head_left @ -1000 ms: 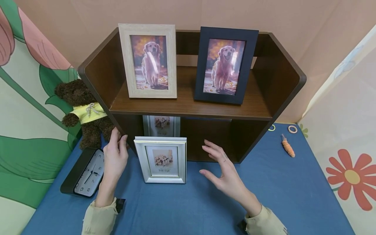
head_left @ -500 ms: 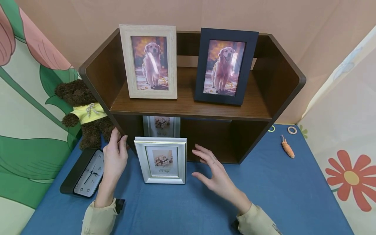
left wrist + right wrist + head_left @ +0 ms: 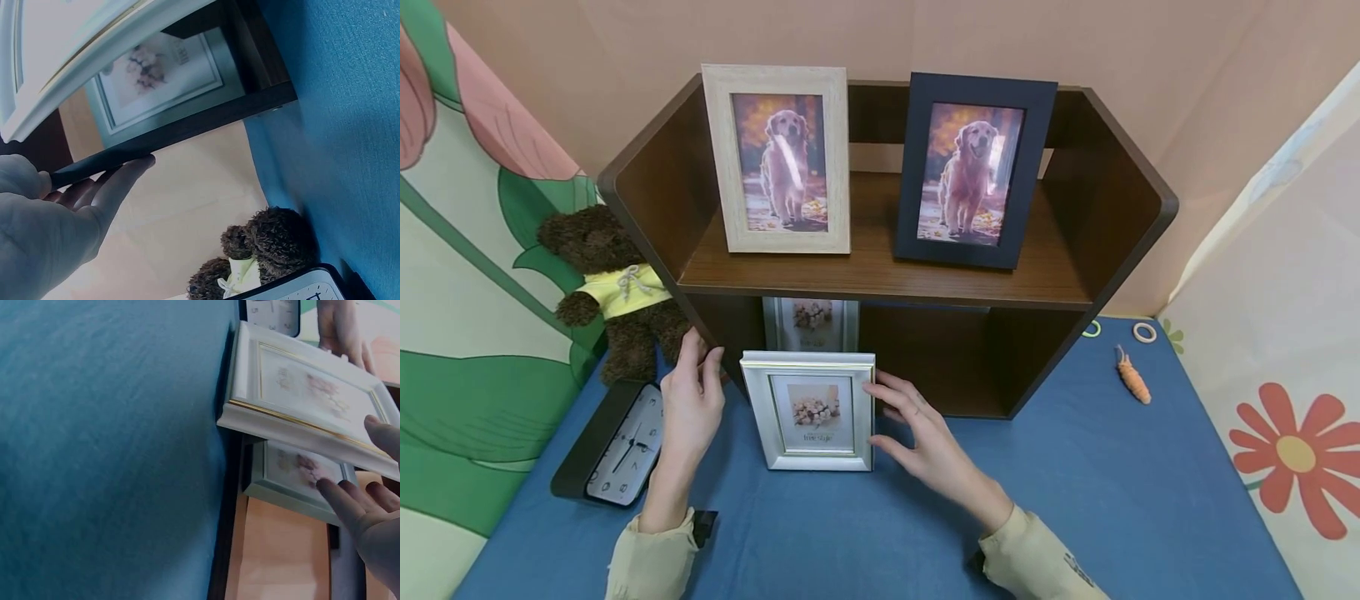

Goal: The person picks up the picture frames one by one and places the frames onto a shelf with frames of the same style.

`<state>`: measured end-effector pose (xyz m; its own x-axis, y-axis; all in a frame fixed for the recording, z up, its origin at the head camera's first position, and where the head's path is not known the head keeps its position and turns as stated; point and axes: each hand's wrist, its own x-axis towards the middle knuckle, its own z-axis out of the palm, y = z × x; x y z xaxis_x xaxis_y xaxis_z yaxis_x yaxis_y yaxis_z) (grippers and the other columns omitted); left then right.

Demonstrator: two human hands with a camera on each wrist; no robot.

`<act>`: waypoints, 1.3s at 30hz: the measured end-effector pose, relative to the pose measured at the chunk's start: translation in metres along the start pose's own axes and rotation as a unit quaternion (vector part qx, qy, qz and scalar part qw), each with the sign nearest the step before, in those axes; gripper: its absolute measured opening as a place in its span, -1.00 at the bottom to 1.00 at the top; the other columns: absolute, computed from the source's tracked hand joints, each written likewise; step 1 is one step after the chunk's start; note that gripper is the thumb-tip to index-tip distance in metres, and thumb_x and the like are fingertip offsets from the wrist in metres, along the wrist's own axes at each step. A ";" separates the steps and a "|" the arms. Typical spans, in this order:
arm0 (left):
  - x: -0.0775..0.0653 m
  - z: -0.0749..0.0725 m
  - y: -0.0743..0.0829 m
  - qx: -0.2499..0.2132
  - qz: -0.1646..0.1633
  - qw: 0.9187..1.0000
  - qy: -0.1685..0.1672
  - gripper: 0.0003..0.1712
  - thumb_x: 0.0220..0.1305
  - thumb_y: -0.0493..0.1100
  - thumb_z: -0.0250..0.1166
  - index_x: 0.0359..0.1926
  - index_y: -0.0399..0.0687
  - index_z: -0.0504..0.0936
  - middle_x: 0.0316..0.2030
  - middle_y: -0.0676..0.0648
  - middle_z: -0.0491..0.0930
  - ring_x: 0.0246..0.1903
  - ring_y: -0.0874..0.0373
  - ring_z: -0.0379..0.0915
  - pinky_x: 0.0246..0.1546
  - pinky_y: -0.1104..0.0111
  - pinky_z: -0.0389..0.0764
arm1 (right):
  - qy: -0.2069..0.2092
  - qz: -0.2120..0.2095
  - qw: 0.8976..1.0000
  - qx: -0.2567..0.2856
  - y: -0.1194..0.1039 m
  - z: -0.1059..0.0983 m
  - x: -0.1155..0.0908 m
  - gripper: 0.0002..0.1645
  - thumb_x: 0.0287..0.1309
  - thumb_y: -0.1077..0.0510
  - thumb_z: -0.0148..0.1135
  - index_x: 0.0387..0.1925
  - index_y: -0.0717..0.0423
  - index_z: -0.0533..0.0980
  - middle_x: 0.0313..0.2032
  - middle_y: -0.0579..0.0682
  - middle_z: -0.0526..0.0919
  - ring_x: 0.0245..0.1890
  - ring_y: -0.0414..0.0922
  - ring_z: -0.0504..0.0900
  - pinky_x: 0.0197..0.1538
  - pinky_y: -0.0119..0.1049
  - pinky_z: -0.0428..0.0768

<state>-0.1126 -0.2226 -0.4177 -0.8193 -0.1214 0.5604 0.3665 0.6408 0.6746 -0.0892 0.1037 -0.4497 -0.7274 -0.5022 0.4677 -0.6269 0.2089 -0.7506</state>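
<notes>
R hand (image 3: 928,442) by wht pic frame (image 3: 812,412)

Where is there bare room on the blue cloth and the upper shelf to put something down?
The blue cloth is bare in front of the silver frame, and between the right hand and the orange toy. The upper shelf has a gap between the pale frame and the dark frame. The left side is crowded: bear, clock and left hand.

There are two dog-photo frames (image 3: 786,162) (image 3: 974,171) and two flower-print frames (image 3: 810,412) (image 3: 811,325) (so four in all), one shelf unit (image 3: 880,282), one clock (image 3: 628,446), one teddy bear (image 3: 625,292), two small rings (image 3: 1099,330) (image 3: 1145,341), one carrot-like toy (image 3: 1132,377), one left hand (image 3: 692,408) and one right hand (image 3: 928,442).
</notes>
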 end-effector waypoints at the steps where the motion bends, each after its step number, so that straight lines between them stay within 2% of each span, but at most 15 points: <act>1: 0.000 0.000 0.000 -0.001 0.000 1.000 0.000 -0.61 0.64 -0.42 0.08 0.39 -0.39 0.43 0.16 -0.44 0.65 -0.29 -0.33 0.73 -0.24 0.80 0.39 | -0.002 0.002 1.000 0.004 0.001 0.001 0.000 -0.03 0.19 0.48 0.51 0.56 0.10 0.30 0.51 0.23 0.31 0.39 0.20 0.50 0.22 -0.02 0.65; 8: 0.000 0.000 0.000 -0.002 0.004 1.000 0.001 -0.60 0.64 -0.42 0.08 0.39 -0.39 0.43 0.16 -0.44 0.65 -0.26 -0.34 0.73 -0.22 0.80 0.40 | -0.019 0.017 0.999 0.026 0.004 0.009 -0.001 -0.06 0.23 0.50 0.46 0.55 0.07 0.32 0.49 0.23 0.33 0.40 0.24 0.48 0.14 -0.05 0.70; 15: 0.000 0.000 -0.002 0.002 0.011 1.000 0.005 -0.61 0.64 -0.43 0.09 0.39 -0.39 0.43 0.14 -0.44 0.66 -0.31 -0.31 0.73 -0.24 0.80 0.39 | -0.027 0.037 0.999 0.022 0.007 0.012 0.000 -0.10 0.28 0.47 0.44 0.56 0.02 0.34 0.48 0.21 0.36 0.37 0.20 0.52 0.11 -0.14 0.71; 19: 0.000 0.000 -0.002 0.005 0.008 1.000 0.006 -0.61 0.64 -0.42 0.10 0.38 -0.38 0.44 0.14 -0.43 0.67 -0.32 -0.30 0.73 -0.25 0.80 0.38 | -0.022 0.034 0.999 0.009 0.007 0.014 0.000 -0.10 0.28 0.47 0.44 0.56 0.01 0.35 0.45 0.18 0.43 0.34 0.17 0.56 0.09 -0.18 0.72; 26: 0.000 0.001 0.002 0.005 0.002 1.000 0.006 -0.61 0.65 -0.40 0.10 0.39 -0.36 0.45 0.13 -0.42 0.68 -0.32 -0.30 0.73 -0.25 0.78 0.38 | -0.002 0.032 0.999 -0.018 0.007 0.016 0.001 -0.12 0.26 0.52 0.42 0.52 -0.01 0.41 0.37 0.14 0.53 0.15 0.08 0.70 0.00 -0.23 0.75; 39: 0.000 0.001 0.003 0.010 -0.005 1.000 0.006 -0.61 0.66 -0.39 0.09 0.40 -0.35 0.44 0.13 -0.41 0.68 -0.32 -0.28 0.73 -0.25 0.79 0.38 | 0.017 0.062 0.998 -0.002 0.003 0.020 0.000 -0.17 0.29 0.52 0.40 0.48 -0.06 0.46 0.37 0.10 0.55 0.11 0.10 0.74 -0.03 -0.22 0.76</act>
<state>-0.1119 -0.2198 -0.4156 -0.8174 -0.1359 0.5598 0.3501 0.6545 0.6701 -0.0854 0.0876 -0.4609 -0.8084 -0.4430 0.3878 -0.5328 0.2703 -0.8019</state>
